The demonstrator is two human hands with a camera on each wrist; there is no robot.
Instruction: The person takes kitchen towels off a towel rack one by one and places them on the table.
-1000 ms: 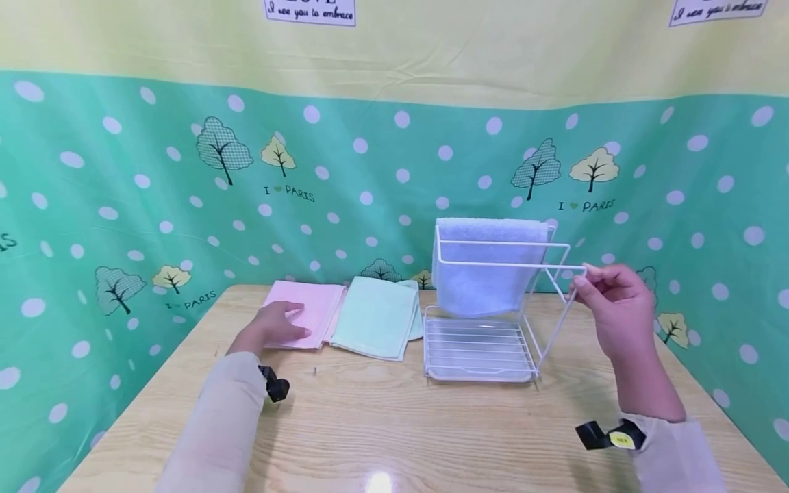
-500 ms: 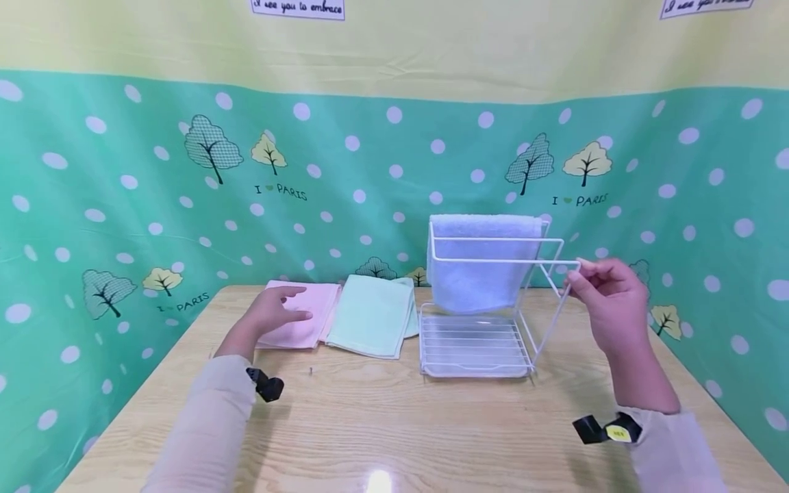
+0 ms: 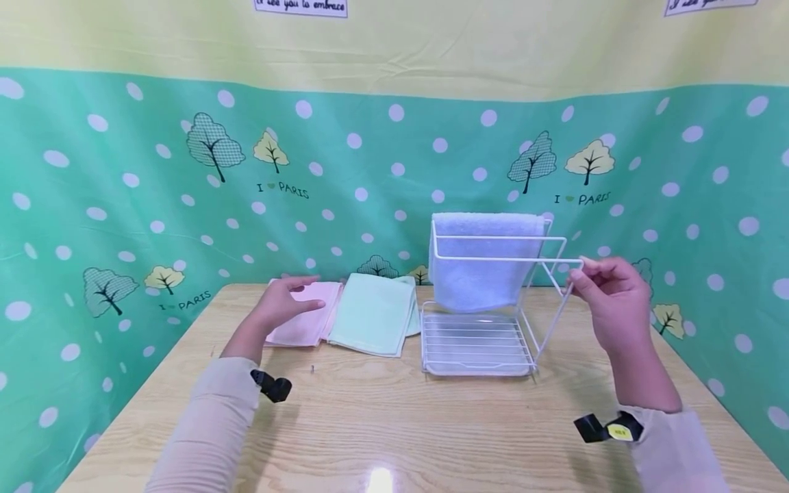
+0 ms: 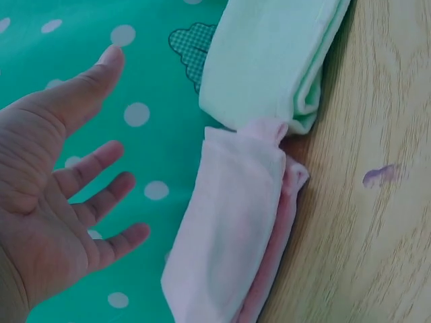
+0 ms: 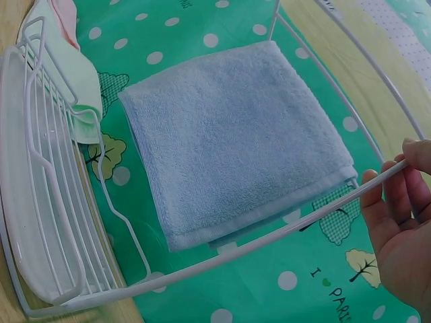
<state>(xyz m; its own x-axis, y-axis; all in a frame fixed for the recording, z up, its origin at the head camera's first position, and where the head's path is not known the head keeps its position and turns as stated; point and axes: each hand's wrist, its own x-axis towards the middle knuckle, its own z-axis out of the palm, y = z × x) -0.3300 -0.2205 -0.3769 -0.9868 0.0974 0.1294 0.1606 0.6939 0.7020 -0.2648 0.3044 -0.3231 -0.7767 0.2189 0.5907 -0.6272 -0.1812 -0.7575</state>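
Observation:
Over the folded pink towel (image 3: 302,330) at the table's back left, my left hand (image 3: 279,307) hovers with fingers extended and thumb spread. The left wrist view shows a gap between that hand (image 4: 57,202) and the pink towel (image 4: 229,215). A folded light green towel (image 3: 372,315) lies against the pink one's right side. My right hand (image 3: 618,294) pinches the top front corner of a white wire rack (image 3: 493,259). A blue towel (image 3: 481,287) hangs over the rack's rear top bar, and appears large in the right wrist view, where the right hand (image 5: 407,229) grips a bar.
At the rack's base sits a white drip tray (image 3: 481,373) under a wire shelf. All stand on a wooden table (image 3: 370,424). A green, dotted, tree-printed curtain (image 3: 345,185) hangs directly behind the table. A small dark mark (image 3: 311,369) shows on the tabletop.
My left hand has risen off the pink towel, where it rested a second ago, and its thumb and fingers have spread apart. My right hand keeps its hold on the rack corner.

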